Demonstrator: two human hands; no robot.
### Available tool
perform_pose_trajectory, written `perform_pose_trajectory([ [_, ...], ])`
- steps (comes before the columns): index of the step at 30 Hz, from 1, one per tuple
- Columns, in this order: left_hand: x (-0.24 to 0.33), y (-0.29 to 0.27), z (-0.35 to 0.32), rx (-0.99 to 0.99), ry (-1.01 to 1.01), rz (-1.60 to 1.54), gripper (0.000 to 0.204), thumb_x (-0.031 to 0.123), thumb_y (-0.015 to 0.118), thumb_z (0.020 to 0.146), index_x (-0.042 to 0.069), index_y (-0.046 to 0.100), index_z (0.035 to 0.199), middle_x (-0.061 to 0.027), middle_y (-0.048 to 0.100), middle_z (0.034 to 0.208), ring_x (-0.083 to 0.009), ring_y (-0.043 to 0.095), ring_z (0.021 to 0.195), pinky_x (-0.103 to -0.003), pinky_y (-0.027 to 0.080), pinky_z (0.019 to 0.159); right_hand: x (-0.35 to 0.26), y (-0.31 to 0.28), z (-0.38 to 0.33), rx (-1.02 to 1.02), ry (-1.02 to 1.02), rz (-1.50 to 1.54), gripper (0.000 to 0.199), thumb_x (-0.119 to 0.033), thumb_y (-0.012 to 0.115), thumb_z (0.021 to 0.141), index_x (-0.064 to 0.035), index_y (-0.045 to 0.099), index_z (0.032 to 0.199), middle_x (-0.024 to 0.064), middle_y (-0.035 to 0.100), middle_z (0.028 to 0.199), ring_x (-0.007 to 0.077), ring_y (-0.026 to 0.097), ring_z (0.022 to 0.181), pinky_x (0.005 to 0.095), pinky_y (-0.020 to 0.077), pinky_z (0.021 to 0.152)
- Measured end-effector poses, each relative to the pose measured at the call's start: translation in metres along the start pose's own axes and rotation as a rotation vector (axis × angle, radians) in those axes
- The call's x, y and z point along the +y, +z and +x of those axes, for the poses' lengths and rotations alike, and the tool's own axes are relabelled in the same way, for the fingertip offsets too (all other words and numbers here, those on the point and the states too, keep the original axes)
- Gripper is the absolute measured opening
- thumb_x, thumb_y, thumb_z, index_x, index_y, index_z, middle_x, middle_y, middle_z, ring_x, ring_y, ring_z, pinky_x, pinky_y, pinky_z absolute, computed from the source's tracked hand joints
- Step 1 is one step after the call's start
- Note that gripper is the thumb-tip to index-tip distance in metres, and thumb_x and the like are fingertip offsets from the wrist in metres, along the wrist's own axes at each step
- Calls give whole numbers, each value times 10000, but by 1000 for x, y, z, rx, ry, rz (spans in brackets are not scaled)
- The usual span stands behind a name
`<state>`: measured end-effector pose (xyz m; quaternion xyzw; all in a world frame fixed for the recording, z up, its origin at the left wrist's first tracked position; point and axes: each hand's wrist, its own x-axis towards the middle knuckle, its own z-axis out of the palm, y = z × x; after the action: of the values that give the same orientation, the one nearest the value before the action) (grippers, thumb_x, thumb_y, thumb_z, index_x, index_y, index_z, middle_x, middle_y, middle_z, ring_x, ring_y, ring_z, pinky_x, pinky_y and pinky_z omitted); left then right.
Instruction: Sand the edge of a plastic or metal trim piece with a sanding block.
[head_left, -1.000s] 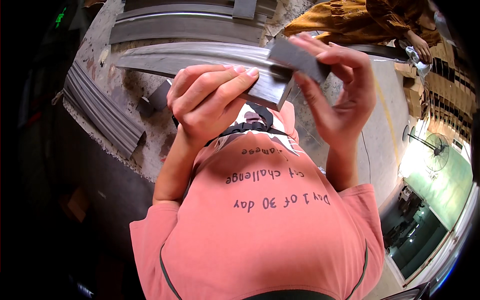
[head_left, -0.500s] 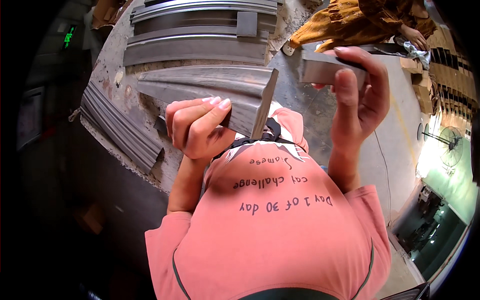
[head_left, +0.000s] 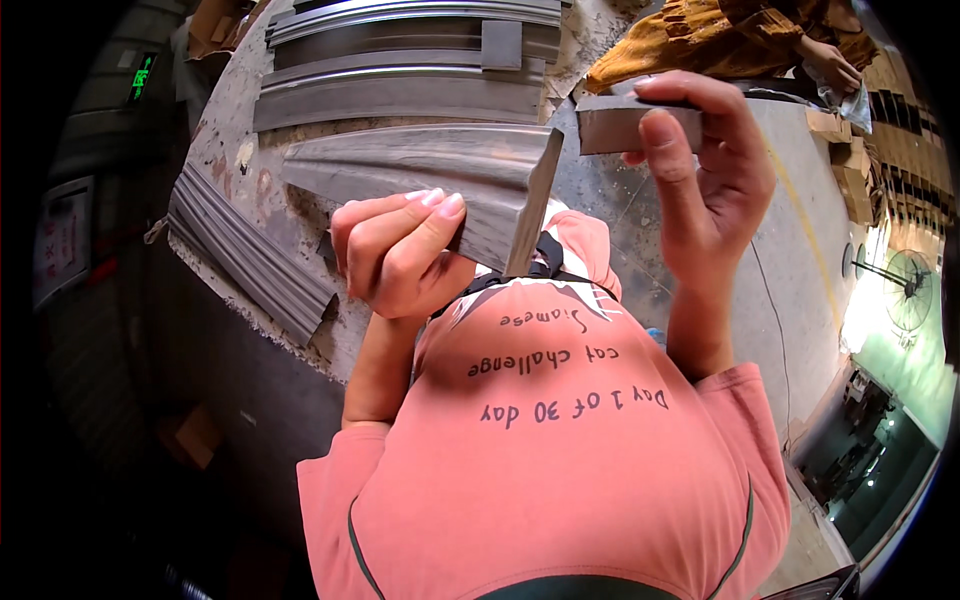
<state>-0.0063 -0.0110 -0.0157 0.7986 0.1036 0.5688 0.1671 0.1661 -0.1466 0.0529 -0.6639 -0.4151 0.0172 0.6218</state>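
My left hand (head_left: 400, 250) is closed around the lower edge of a grey moulding strip (head_left: 430, 165) with a wood-grain face and a stepped profile. Its cut end (head_left: 535, 205) faces right, and the strip stretches away to the left above the table. In my right hand (head_left: 705, 170), a grey rectangular sanding block (head_left: 640, 128) is pinched between thumb and fingers. The block is just right of the cut end's top corner, with a small gap between them. Part of the block is hidden behind my fingers.
More grey moulding strips (head_left: 400, 95) lie on the worn table (head_left: 225, 140), with a small grey square pad (head_left: 501, 45) on them. A bundle of ribbed strips (head_left: 250, 255) lies at the table's left edge. A person in mustard clothing (head_left: 690, 45) works at the far right, near stacked cartons (head_left: 900, 150).
My right hand has moved left and slightly up with the sanding block, closer to the cut end of the moulding strip. My left hand keeps its grip nearly unmoved.
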Motion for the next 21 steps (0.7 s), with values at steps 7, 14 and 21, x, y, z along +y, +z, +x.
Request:
perform_pose_trajectory([
  [7, -2, -5, -4, 7, 9, -10, 328, -94, 728, 660, 132, 711, 896, 37, 617, 864, -166, 622, 766, -274, 482, 676, -12, 2, 13, -278, 132, -15, 171, -124, 582, 973, 8, 614, 1077, 48, 623, 1036, 102, 564, 927, 230, 443, 828],
  [14, 1, -7, 0, 11, 13, -1, 320, -98, 720, 672, 125, 707, 900, 31, 615, 858, -172, 617, 768, -273, 490, 677, -16, -4, 18, -249, 97, -17, 172, -120, 575, 972, 2, 604, 1089, 41, 619, 1039, 102, 551, 939, 231, 416, 856],
  [21, -2, -10, 8, 34, 23, 5, 237, -31, 759, 741, 112, 691, 917, 15, 613, 866, -180, 606, 757, -273, 503, 684, -26, -9, 27, -441, 140, -163, 180, -134, 587, 969, -9, 599, 1098, 34, 606, 1024, 93, 515, 880, 223, 403, 802],
])
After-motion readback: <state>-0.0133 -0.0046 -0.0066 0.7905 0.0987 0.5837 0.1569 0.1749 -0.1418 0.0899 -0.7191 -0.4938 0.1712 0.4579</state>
